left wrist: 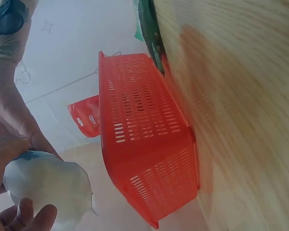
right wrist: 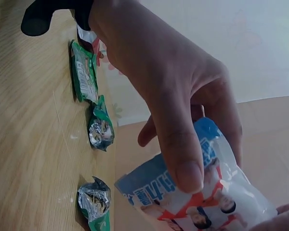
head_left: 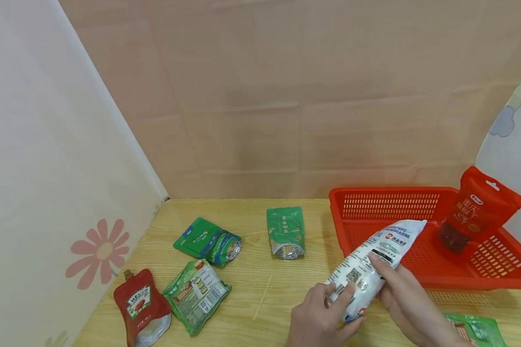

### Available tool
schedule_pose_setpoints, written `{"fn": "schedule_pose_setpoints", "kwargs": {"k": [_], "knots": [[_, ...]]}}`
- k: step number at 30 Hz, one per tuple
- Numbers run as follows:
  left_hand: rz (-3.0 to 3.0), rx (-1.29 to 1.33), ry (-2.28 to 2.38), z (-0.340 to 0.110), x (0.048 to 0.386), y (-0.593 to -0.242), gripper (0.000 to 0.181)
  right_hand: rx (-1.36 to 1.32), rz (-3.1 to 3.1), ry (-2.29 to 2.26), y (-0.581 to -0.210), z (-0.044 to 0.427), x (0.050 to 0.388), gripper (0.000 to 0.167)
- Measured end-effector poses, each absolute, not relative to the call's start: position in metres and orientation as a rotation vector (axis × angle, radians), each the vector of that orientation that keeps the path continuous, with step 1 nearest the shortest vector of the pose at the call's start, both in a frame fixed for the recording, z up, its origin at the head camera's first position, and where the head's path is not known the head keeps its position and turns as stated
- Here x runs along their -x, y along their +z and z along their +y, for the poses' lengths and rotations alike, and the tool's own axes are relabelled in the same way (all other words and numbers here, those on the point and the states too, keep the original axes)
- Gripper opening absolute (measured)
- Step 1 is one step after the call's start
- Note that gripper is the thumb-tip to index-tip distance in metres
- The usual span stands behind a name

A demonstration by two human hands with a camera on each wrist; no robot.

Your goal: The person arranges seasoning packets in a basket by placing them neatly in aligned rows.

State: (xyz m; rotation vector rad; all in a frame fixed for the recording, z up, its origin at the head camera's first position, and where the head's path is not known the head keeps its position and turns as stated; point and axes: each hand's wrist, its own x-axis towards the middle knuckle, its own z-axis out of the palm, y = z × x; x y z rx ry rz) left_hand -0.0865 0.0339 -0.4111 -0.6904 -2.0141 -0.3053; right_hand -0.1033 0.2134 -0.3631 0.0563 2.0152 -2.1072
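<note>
A plump white plastic bag [head_left: 379, 253] with blue print and a QR code is held tilted in both hands above the table, partly in front of the red basket. My left hand [head_left: 321, 313] grips its lower end. From the right side, my right hand [head_left: 405, 299] holds it, thumb lying across the printed face. The right wrist view shows a blue and red picture on the bag [right wrist: 207, 192]. The red plastic basket [head_left: 417, 278] stands just behind the hands. Inside it a red pouch [head_left: 473, 212] leans upright against the right side.
On the left lie a red ketchup pouch [head_left: 136, 301], a green-and-white packet [head_left: 197, 294] and a green pouch [head_left: 206, 241]. Another green pouch [head_left: 285, 229] is at the back middle. A green packet [head_left: 477, 330] shows in front of the basket. Cloth walls [head_left: 243, 120] surround the table.
</note>
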Motion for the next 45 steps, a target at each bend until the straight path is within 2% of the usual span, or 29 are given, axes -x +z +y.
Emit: {"fn": "schedule_pose_setpoints", "kwargs": {"k": [11, 19, 26, 39, 45], "knots": [[-2.037, 0.693, -0.273, 0.037, 0.085, -0.414, 0.056, -0.084, 2.038, -2.134, -0.37, 0.212, 0.102, 0.065], [-2.108, 0.679, -0.303, 0.037, 0.083, -0.41, 0.061, -0.081, 2.03, -2.151, -0.371, 0.211, 0.103, 0.063], [-2.168, 0.543, -0.333, 0.039, 0.086, -0.41, 0.074, -0.003, 2.058, -2.173, -0.373, 0.209, 0.103, 0.063], [-2.121, 0.584, -0.414, 0.038, 0.089, -0.409, 0.071, 0.094, 2.156, -2.153, -0.369, 0.203, 0.1, 0.058], [-2.14, 0.611, -0.582, 0.036, 0.091, -0.407, 0.068, 0.151, 2.149, -2.108, -0.367, 0.205, 0.101, 0.07]]}}
